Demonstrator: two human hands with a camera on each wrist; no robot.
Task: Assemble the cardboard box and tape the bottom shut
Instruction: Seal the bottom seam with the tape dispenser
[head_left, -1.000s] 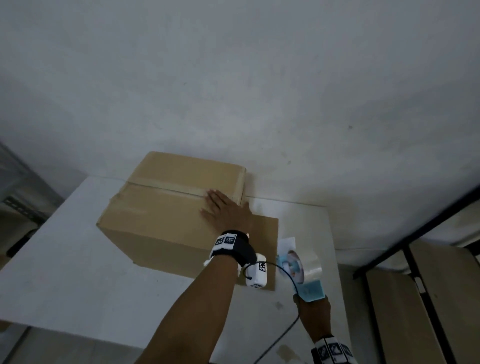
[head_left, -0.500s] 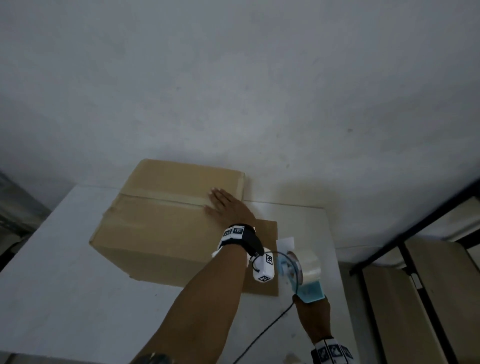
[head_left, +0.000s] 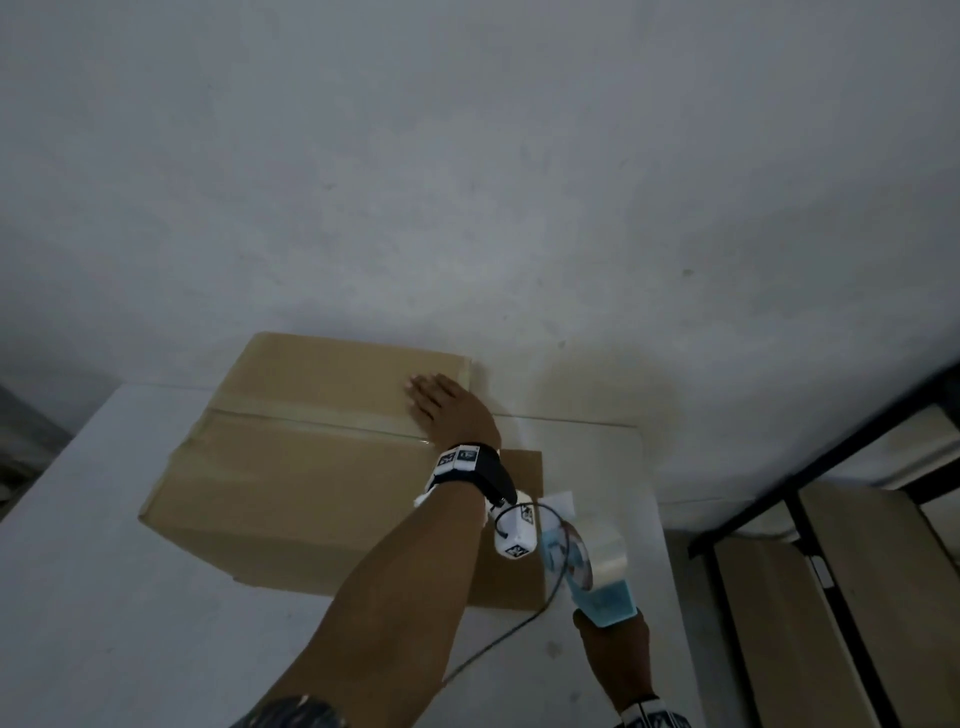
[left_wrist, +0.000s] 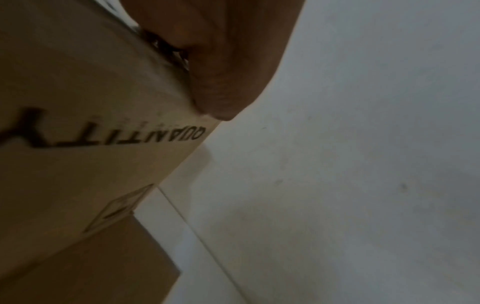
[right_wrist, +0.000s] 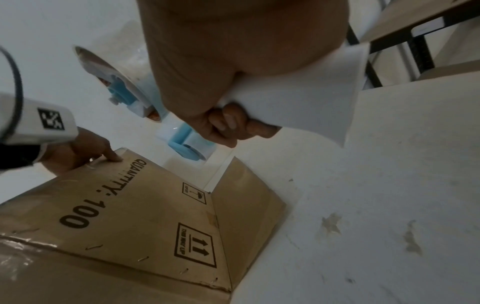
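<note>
A brown cardboard box (head_left: 291, 467) stands on the white table (head_left: 93, 597), its upward face closed with clear tape along the centre seam. My left hand (head_left: 441, 410) lies flat with straight fingers on the right end of that seam, its thumb (left_wrist: 221, 98) over the box edge above the printed "QUANTITY" side (right_wrist: 116, 205). My right hand (head_left: 615, 649) grips the handle of a blue and white tape dispenser (head_left: 587, 561) with a clear roll, held off the box's right side. In the right wrist view my fingers (right_wrist: 228, 123) curl round the dispenser (right_wrist: 182, 142).
One lower flap (head_left: 519, 530) sticks out flat on the table to the box's right. A white wall (head_left: 467, 182) runs just behind the box. A black metal frame with brown boards (head_left: 831, 571) stands to the right of the table. A cable (head_left: 498, 639) hangs from my left wrist.
The view has shifted slightly left and down. My left hand has slid a little further onto the box top; the right hand with the dispenser stays in about the same place.
</note>
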